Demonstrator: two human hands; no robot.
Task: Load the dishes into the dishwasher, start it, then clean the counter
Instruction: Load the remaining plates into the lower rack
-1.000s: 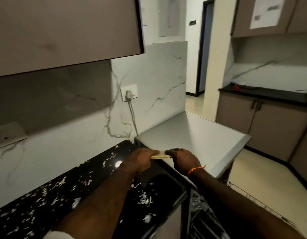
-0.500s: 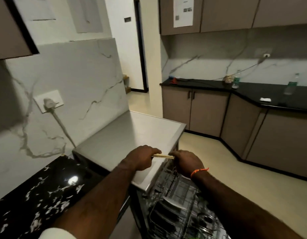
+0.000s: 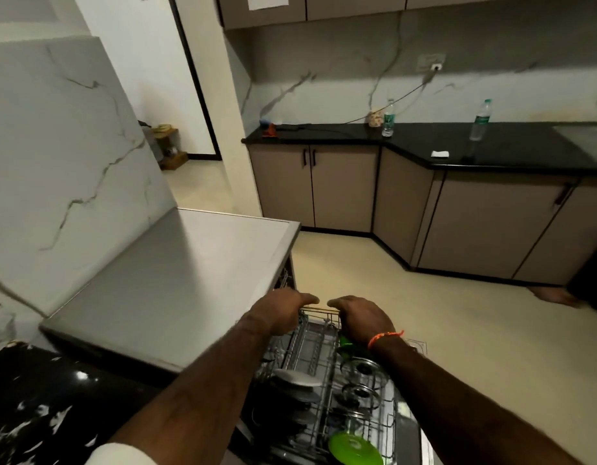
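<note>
1. The dishwasher [image 3: 176, 280] fills the frame from 9 to 6 o'clock, its grey top bare, and its pulled-out rack [image 3: 327, 374] sits at 6 o'clock holding plates [image 3: 295, 380], steel lids [image 3: 362, 367] and a green plate [image 3: 354, 448].
2. Both forearms reach up from 6 o'clock, with hands side by side over the rack's far edge, backs up.
3. The left hand [image 3: 283, 312] curls its fingers downward; the right hand [image 3: 362, 318], with an orange band at the wrist, does the same. Between them shows a thin pale stick [image 3: 319, 310], seemingly pinched at both ends.
4. Compared with 0.5 s ago, the view has swung right and down: the hands are now past the dishwasher top, above the rack, and far less of the stick shows.
5. The fingertips are hidden beneath the knuckles, so the exact hold on the stick is uncertain. A green item under the right wrist is mostly covered.
</note>
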